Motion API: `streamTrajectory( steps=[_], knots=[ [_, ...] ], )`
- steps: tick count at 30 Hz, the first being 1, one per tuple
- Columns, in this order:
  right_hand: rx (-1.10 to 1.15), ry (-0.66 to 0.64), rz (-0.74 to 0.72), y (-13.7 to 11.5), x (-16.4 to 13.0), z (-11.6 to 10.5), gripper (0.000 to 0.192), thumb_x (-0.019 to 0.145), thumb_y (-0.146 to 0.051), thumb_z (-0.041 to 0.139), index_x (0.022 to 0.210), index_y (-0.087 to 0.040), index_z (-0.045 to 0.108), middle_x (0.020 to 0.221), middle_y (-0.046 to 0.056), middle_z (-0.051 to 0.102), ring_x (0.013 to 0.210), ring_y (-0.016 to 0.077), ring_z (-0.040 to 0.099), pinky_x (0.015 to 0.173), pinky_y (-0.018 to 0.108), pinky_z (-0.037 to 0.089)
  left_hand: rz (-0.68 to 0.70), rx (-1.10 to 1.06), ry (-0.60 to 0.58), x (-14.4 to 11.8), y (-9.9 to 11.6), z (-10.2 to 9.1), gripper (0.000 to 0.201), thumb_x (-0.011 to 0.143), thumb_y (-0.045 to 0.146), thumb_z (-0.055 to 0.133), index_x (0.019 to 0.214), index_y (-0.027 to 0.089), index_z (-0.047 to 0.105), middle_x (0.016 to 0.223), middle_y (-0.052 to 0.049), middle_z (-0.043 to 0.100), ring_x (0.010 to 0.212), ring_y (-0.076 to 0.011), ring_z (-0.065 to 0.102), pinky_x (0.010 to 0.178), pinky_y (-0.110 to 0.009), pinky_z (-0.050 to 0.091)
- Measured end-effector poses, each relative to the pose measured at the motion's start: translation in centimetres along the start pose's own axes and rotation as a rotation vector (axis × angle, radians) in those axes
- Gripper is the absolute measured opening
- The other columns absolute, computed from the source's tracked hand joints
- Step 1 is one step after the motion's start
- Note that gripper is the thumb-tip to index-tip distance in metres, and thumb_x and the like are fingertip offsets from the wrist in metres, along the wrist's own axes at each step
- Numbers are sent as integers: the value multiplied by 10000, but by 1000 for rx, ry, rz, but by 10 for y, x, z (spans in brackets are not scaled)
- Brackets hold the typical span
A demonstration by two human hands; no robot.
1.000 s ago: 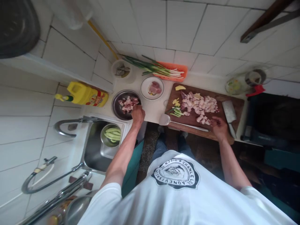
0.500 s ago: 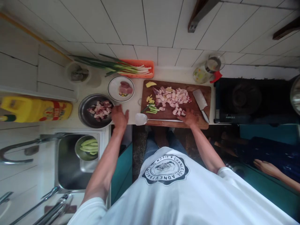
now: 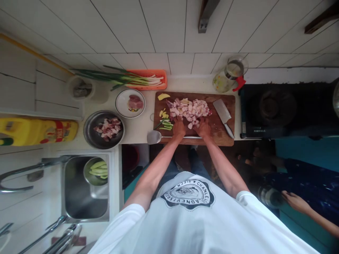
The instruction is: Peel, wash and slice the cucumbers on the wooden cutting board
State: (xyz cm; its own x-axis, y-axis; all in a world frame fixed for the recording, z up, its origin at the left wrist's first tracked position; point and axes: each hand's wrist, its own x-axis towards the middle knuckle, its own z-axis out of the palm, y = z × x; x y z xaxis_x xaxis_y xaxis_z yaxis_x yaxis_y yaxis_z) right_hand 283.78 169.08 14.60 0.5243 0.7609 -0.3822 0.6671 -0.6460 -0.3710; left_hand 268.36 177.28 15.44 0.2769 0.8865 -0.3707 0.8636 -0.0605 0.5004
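Both hands rested at the near edge of the heap of diced meat (image 3: pixel 189 110) on the wooden cutting board (image 3: pixel 221 134): the left hand (image 3: pixel 179 127) and right hand (image 3: pixel 203 128) lay side by side, fingers curled into the pieces, though whether either gripped any could not be told. A cleaver (image 3: pixel 224 112) lay flat on the board just right of the heap; sliced ginger and green stalks (image 3: pixel 165 122) sat to its left. A metal spatula (image 3: pixel 156 137) crossed the board's front edge under the wrists. Left of the board stood a steel bowl of meat (image 3: pixel 103 129), a white plate (image 3: pixel 129 103) and an orange tray of scallions (image 3: pixel 144 78). The yellow bottle (image 3: pixel 37 130) bore a label too blurred to read.
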Motion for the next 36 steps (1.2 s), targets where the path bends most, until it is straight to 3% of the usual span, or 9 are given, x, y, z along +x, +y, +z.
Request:
streamTrajectory(
  steps=[4, 9, 14, 17, 20, 24, 29, 32, 36],
  knots=[
    [-19, -14, -13, 4, -6, -6, 916, 880, -362, 827, 1674, -194, 401, 1611, 248, 442, 1164, 355, 722, 1016, 476, 583, 52, -5, 50, -12, -15, -3, 795, 944, 182, 745, 1653, 212, 385, 1755, -271, 289, 1387, -376, 653, 1061, -431, 579],
    [13, -33, -58, 12, -4, -3, 895, 901, -285, 787, 1692, -188, 379, 1630, 245, 435, 1206, 348, 705, 1046, 459, 564, 56, -2, 3, -6, -24, 7, 823, 918, 23, 628, 1678, 193, 362, 1724, -271, 353, 1463, -384, 591, 1137, -471, 545],
    [83, 19, -105, 31, -6, 6, 872, 894, -366, 770, 1669, -187, 413, 1624, 251, 440, 1192, 354, 701, 1008, 491, 579, 313, -93, 105, -7, -65, 4, 768, 970, 133, 635, 1683, 194, 357, 1742, -229, 324, 1649, -343, 347, 1285, -493, 435],
    [103, 113, -122, 37, -16, 10, 777, 947, -381, 690, 1651, -171, 435, 1617, 258, 449, 1182, 353, 697, 953, 489, 591, 404, -48, 132, -19, -94, -2, 636, 1026, 216, 614, 1638, 180, 446, 1674, -216, 426, 1587, -334, 422, 1289, -508, 425],
    [56, 153, -196, 24, -27, 16, 528, 1025, -356, 567, 1517, -162, 583, 1501, 230, 574, 1173, 348, 680, 935, 470, 584, 487, 92, 91, -24, -106, -5, 433, 1050, 224, 583, 1478, 179, 632, 1568, -194, 548, 1477, -346, 521, 1238, -520, 462],
    [17, 48, -376, -6, -36, 25, 364, 1047, -309, 515, 1329, -194, 714, 1337, 184, 679, 1162, 336, 664, 928, 440, 573, 588, 324, -36, -14, -102, -10, 345, 1039, 140, 524, 1297, 177, 751, 1444, -187, 645, 1354, -361, 587, 1134, -526, 515],
    [6, 181, -244, 9, -26, 16, 452, 1035, -354, 536, 1437, -183, 649, 1431, 202, 619, 1179, 347, 662, 950, 462, 577, 530, 430, -38, -5, -97, -25, 308, 1042, 129, 492, 1171, 134, 772, 1319, -229, 673, 1306, -386, 611, 1090, -533, 520],
    [1, 230, -192, 39, -2, -10, 586, 1032, -426, 574, 1563, -180, 542, 1522, 216, 548, 1294, 369, 624, 1033, 497, 564, 471, 361, 17, -4, -88, -32, 329, 1029, 169, 563, 1319, 126, 711, 1446, -238, 623, 1356, -393, 598, 1131, -525, 504],
    [-29, 109, -266, 59, 51, -49, 1010, 893, -514, 805, 1723, -184, 334, 1656, 238, 406, 1422, 421, 543, 1101, 541, 535, 364, 225, 130, 17, -52, -35, 698, 975, 239, 725, 1619, 146, 472, 1699, -250, 409, 1458, -414, 534, 1187, -525, 483]
  ],
)
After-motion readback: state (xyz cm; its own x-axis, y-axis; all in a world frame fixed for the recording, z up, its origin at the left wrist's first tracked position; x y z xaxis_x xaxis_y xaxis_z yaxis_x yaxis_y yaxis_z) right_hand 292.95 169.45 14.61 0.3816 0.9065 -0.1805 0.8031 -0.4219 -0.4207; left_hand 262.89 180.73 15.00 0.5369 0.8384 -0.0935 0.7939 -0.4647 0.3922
